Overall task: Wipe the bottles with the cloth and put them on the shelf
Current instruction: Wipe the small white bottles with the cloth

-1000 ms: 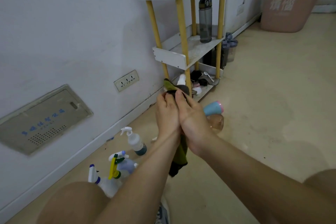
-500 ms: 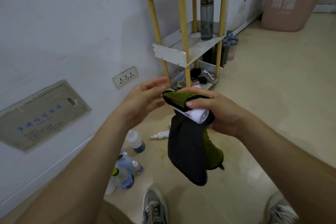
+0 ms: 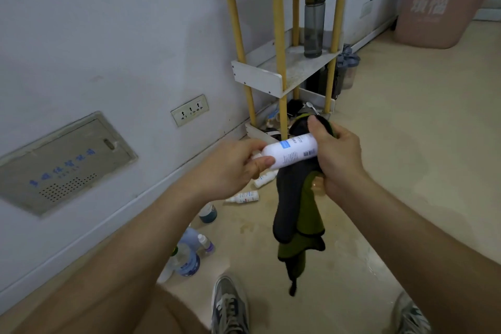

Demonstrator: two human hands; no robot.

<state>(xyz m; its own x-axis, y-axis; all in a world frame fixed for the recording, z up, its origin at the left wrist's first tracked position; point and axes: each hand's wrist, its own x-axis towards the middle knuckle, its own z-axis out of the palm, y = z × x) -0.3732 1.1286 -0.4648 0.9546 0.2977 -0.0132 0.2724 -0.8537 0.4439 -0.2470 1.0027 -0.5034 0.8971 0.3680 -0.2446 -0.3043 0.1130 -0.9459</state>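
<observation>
Bottle [image 3: 291,150] lies crosswise in mid-air, long axis left-right. Left hand [image 3: 230,171] pinches its left end; right hand [image 3: 339,157] grips cloth [image 3: 295,214] round its right end. Shelf [image 3: 260,77] stands far, nearer right hand.

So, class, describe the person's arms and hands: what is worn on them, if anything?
Nothing is worn on either. The left hand and right hand are ungloved, with no ring, watch or bracelet showing. Both forearms are bare to the frame's edge; no sleeve is in view.
</observation>
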